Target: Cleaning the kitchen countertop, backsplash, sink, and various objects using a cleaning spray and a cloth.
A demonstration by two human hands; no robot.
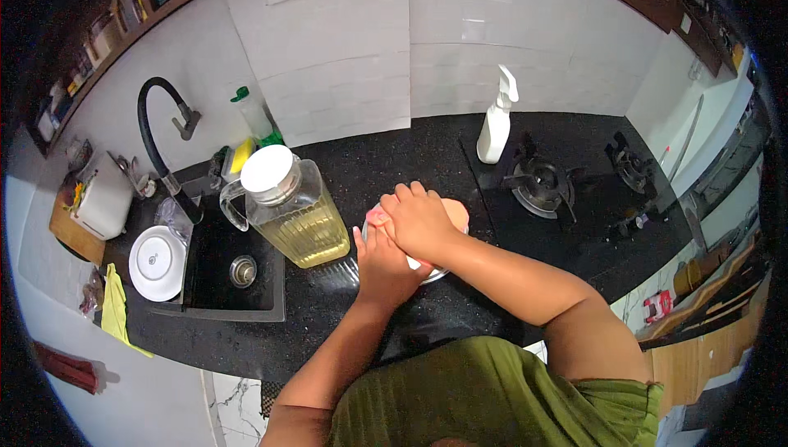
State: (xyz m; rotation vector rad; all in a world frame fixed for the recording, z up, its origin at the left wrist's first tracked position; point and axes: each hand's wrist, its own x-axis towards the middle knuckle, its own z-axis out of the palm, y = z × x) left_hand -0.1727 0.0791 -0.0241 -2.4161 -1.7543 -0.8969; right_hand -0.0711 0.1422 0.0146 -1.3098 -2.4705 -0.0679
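In front of me on the black counter lies a round dish (441, 274) with a pale, shiny rim. An orange-pink cloth or sponge (457, 212) rests over it, mostly hidden by my hands. My right hand (418, 219) presses down on this soft piece with its fingers curled. Partly beneath it, my left hand (389, 265) lies against the left side of the dish, one finger pointing up and the others covered. Just left of my hands stands a clear ribbed pitcher (301, 225) with a white lid, part filled with yellowish liquid.
A black sink (215, 290) with a bent black faucet (144, 120) is on the left. An upside-down white plate (157, 262) sits at its edge. A white spray bottle (494, 130) stands upright beside the gas burner (543, 185). A yellow cloth (115, 305) hangs over the counter edge.
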